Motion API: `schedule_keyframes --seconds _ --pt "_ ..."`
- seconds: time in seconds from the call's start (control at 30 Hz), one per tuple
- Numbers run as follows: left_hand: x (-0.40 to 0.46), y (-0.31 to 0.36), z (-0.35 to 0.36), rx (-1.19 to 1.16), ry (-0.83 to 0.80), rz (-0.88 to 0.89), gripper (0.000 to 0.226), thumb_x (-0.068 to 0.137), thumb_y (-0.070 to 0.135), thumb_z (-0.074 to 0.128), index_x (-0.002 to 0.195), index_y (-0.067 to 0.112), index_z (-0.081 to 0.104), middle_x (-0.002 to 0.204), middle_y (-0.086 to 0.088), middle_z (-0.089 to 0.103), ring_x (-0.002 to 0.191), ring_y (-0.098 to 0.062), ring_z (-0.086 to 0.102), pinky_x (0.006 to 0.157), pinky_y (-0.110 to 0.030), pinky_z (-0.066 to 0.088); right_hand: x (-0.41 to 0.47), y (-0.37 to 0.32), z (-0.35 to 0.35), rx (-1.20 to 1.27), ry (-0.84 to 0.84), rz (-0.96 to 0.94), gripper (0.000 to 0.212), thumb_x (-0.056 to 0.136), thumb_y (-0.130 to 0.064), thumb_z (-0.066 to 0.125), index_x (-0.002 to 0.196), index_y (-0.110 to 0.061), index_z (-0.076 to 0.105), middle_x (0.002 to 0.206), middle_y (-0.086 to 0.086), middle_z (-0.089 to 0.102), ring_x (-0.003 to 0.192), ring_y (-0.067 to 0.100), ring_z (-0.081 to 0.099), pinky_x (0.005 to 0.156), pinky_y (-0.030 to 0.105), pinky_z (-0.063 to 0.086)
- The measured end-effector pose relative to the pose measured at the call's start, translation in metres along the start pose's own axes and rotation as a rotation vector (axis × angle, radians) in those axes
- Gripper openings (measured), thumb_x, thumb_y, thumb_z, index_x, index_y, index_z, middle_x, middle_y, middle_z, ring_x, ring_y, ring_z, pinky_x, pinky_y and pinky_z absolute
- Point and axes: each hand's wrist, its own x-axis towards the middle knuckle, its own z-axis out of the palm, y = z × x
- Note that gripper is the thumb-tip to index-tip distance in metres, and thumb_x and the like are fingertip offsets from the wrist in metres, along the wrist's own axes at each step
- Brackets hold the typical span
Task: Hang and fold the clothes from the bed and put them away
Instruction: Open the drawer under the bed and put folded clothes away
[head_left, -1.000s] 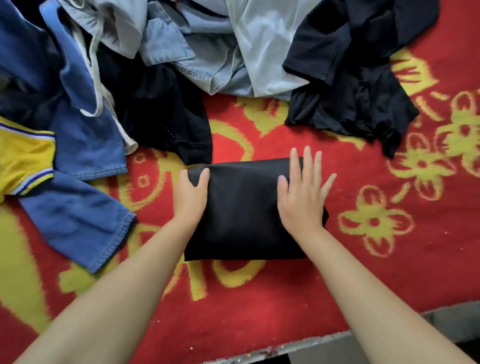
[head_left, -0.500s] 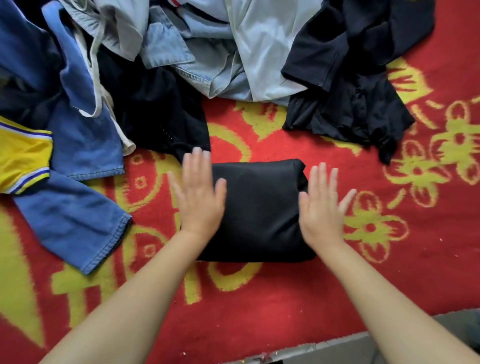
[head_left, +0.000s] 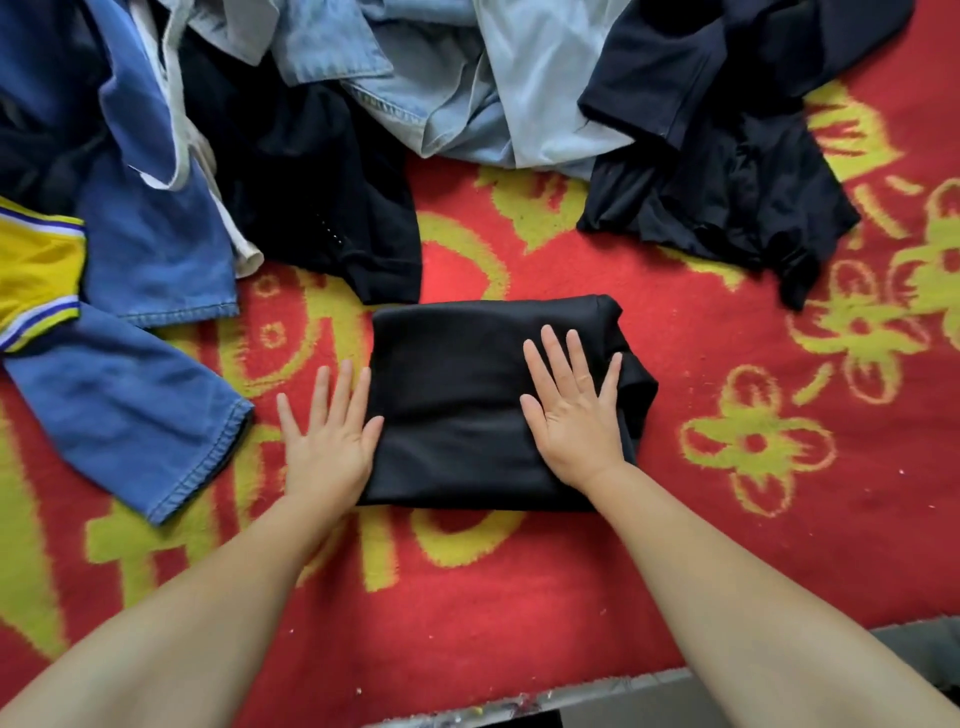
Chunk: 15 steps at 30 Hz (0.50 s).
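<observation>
A black garment (head_left: 457, 395) lies folded into a neat rectangle on the red and yellow bed cover (head_left: 675, 545). My right hand (head_left: 576, 415) presses flat on its right half, fingers straight and spread. My left hand (head_left: 330, 431) lies flat on the cover along the garment's left edge, thumb touching the fabric. Neither hand grips anything.
Unfolded clothes crowd the far side: a blue denim piece (head_left: 135, 395) and a yellow jersey (head_left: 36, 275) at left, a black garment (head_left: 322, 197) behind, a light blue shirt (head_left: 493, 88) at centre, a dark navy garment (head_left: 727, 156) at right. The bed's edge (head_left: 519, 709) runs below.
Both hands have slid across the folded black garment: the right hand went out to its right edge and came back onto it, and the left hand ended beside its left edge.
</observation>
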Motion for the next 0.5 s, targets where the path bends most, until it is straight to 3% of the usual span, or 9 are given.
schedule_keyframes --seconds 0.1,0.2,0.3,0.4,0.5 --pt "-0.020 -0.010 -0.019 -0.064 0.160 0.056 0.066 0.095 0.050 0.016 0.151 0.014 0.009 0.159 -0.003 0.002 0.147 -0.020 0.004 0.114 -0.059 -0.001 -0.018 0.001 -0.025 0.014 0.032 -0.042 0.066 0.094 -0.039 0.037 0.152 -0.023 0.012 0.160 0.000 0.003 0.147 0.020 -0.007 0.111 0.067 -0.003" --pt "-0.044 0.024 -0.030 -0.112 0.321 0.400 0.071 0.089 0.042 0.037 0.151 0.011 0.019 0.158 -0.010 0.017 0.146 -0.025 0.014 0.113 -0.062 0.004 -0.060 -0.013 -0.033 -0.046 0.040 -0.197 0.083 0.075 -0.031 0.055 0.151 -0.023 0.022 0.160 0.007 0.013 0.148 0.028 0.002 0.107 0.070 0.002" --pt "-0.066 0.069 -0.019 -0.010 0.299 0.698 0.080 0.078 0.026 0.053 0.151 0.017 0.020 0.158 -0.008 0.017 0.147 -0.024 0.013 0.112 -0.066 0.008 -0.098 -0.030 -0.021 -0.198 -0.102 -0.218 0.105 0.056 -0.017 0.078 0.149 -0.025 0.030 0.158 0.010 0.020 0.146 0.032 0.017 0.102 0.075 0.017" --pt "-0.059 0.085 -0.009 0.068 0.224 0.601 0.096 0.066 0.010 0.069 0.150 0.020 0.024 0.157 -0.009 0.019 0.146 -0.027 0.017 0.107 -0.069 0.014 -0.090 -0.027 -0.010 -0.287 -0.162 -0.059 0.110 0.047 -0.012 0.087 0.145 -0.025 0.038 0.153 0.011 0.033 0.139 0.036 0.033 0.095 0.076 0.026" --pt "-0.045 0.083 -0.007 0.098 0.240 0.581 0.102 0.062 0.003 0.070 0.150 0.022 0.023 0.158 -0.008 0.013 0.146 -0.027 0.016 0.104 -0.071 0.015 -0.066 -0.022 -0.005 -0.264 -0.192 0.001 0.110 0.055 -0.016 0.086 0.149 -0.028 0.029 0.157 0.009 0.024 0.143 0.038 0.024 0.095 0.078 0.023"
